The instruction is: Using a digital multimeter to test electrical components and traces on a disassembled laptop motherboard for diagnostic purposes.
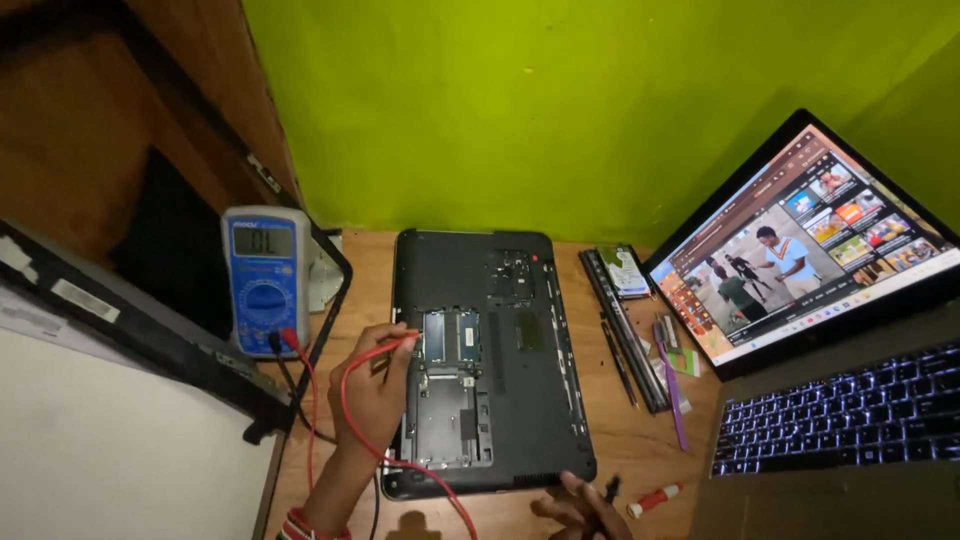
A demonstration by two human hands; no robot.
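Two hands are at work over an overturned black laptop point(495, 360) lying on your wooden table point(620, 440), its underside up and a service bay open to show green memory modules point(452, 337) above a bare metal drive bay point(447, 420). Your left hand point(375, 385) rests at the laptop's left edge, its grip closed on a red probe point(400, 342) whose tip points toward the memory modules. The probe's red lead point(345, 395) loops down past your wrist and runs back up to a blue multimeter point(265, 278), which stands propped against a dark framed panel point(150, 320) at the left of the table; a black lead point(285, 370) is plugged in beside the red one. Your right hand point(580, 508) sits low at the picture's edge, just in front of the laptop's near right corner, its grip closed on a black probe point(608, 492), though much of the hand is cut off. A red-and-white pen-like tool point(655, 498) lies just beside it. To the right of the laptop lie a long black strip point(625, 335), a hard drive point(625, 270), a purple tool point(672, 385) and a few small green parts. A second laptop point(830, 360) stands open at the far right, its screen lit and its keyboard glowing, before a bright green wall point(600, 110).
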